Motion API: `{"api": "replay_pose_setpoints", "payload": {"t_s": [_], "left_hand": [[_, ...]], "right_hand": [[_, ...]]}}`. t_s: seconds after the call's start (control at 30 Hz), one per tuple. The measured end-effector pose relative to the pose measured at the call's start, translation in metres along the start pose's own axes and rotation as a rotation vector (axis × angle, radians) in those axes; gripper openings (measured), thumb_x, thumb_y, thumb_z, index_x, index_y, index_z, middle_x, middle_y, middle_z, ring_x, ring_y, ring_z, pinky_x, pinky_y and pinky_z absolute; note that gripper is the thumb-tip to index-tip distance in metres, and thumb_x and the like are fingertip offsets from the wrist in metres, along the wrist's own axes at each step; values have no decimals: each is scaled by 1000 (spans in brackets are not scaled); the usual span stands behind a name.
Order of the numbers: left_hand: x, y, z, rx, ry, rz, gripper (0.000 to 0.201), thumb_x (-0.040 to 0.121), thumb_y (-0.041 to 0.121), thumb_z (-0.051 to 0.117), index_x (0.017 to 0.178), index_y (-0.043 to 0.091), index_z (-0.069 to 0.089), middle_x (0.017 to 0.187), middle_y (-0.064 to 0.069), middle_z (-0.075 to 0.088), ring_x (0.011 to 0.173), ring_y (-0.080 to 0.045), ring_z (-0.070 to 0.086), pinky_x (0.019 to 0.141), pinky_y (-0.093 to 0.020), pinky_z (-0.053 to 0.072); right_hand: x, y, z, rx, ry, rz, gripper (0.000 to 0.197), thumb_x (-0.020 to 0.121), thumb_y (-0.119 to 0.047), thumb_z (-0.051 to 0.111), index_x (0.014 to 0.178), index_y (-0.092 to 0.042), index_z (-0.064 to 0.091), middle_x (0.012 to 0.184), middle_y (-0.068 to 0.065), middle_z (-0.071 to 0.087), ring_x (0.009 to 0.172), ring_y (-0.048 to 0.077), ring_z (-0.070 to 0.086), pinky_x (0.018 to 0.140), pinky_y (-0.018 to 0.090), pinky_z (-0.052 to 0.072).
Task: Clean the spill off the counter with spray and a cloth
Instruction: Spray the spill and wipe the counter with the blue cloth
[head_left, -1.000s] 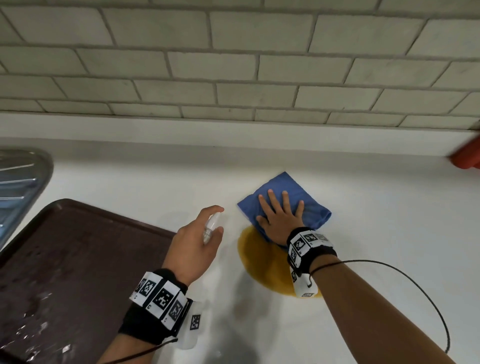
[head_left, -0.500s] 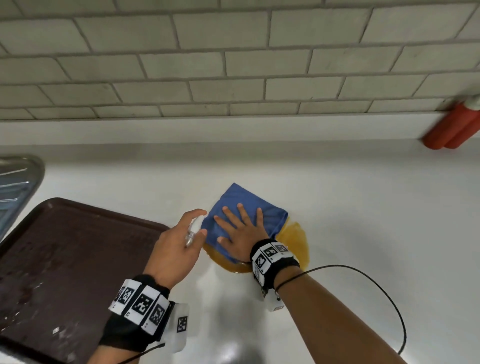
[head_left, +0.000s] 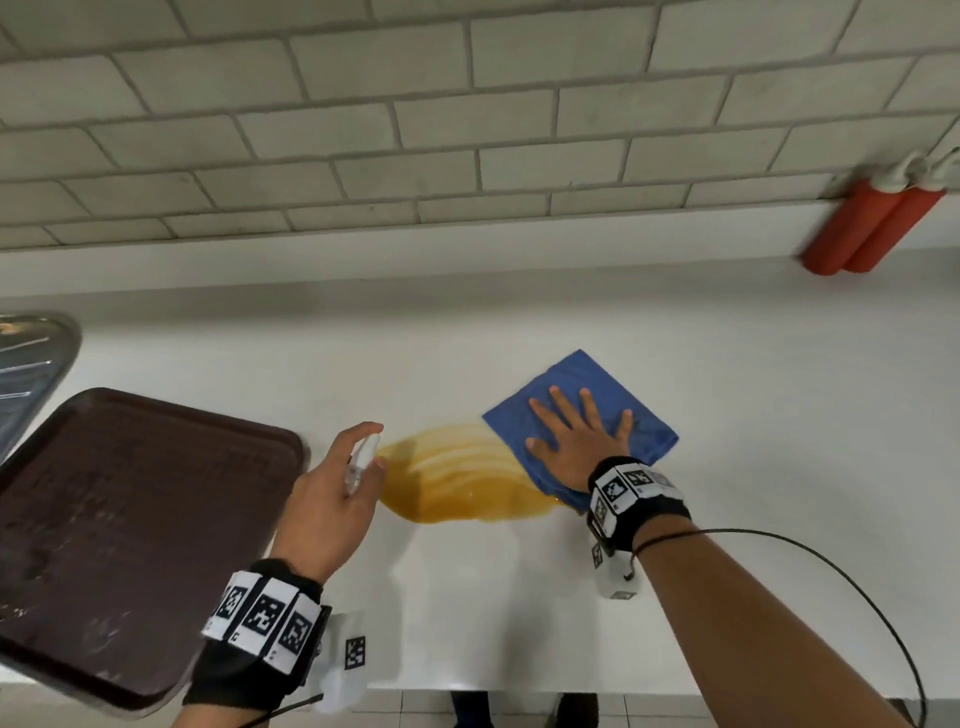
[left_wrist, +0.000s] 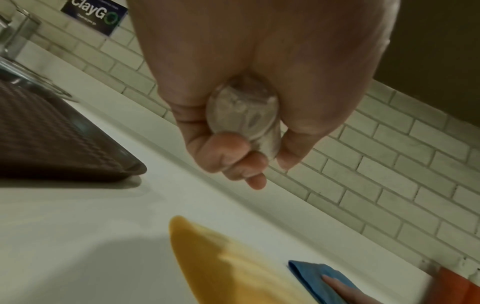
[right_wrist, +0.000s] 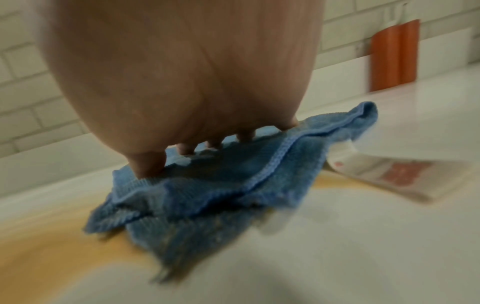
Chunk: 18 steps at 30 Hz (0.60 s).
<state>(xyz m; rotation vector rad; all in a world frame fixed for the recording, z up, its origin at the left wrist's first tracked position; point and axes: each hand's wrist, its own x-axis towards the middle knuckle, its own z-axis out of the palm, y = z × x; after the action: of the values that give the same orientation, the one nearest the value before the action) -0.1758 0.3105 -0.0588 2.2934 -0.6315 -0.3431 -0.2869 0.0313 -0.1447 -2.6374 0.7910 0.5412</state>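
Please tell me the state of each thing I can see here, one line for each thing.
spill: yellow, smeared in streaks, not yet wiped away.
blue cloth: folded, flat on the counter, near edge in the spill.
right hand: fingers spread, presses the cloth.
spray bottle: clear, gripped, nozzle toward the spill.
left hand: grips the bottle above the counter.
brown tray: on the counter, wet specks.
counter: white, partly soiled.

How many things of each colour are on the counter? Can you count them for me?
Blue: 1, the cloth
Yellow: 1, the spill
Brown: 1, the tray
Red-orange: 2, the bottles by the wall
Clear: 1, the spray bottle in the left hand
Total: 6
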Motion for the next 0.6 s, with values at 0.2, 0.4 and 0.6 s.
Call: {"api": "replay_pose_setpoints", "payload": {"t_s": [0.2, 0.4, 0.6], "left_hand": [[-17, 9, 18, -128, 59, -66, 43, 98, 28, 55, 134, 49, 46, 68, -3, 59, 64, -23, 57, 72, -49, 55], [-43, 1, 22, -125, 112, -138, 46, 98, 25, 54, 136, 48, 43, 63, -4, 57, 65, -28, 60, 69, -54, 55], [-58, -17, 10, -115, 127, -168, 47, 98, 25, 54, 139, 44, 42, 69, -4, 61, 68, -23, 61, 75, -50, 56]], "right_hand": [[-48, 32, 24, 56, 79, 83, 61, 97, -62, 15, 151, -46, -10, 162, -14, -19, 149, 26, -21, 109, 74, -8], [-75, 30, 47, 42, 147, 118, 62, 98, -59, 13, 152, -41, -14, 163, -9, -19, 149, 28, -21, 109, 75, -7], [-70, 9, 53, 24, 164, 145, 64, 98, -58, 10, 152, -35, -15, 163, -4, -19, 148, 35, -19, 108, 77, -5]]}}
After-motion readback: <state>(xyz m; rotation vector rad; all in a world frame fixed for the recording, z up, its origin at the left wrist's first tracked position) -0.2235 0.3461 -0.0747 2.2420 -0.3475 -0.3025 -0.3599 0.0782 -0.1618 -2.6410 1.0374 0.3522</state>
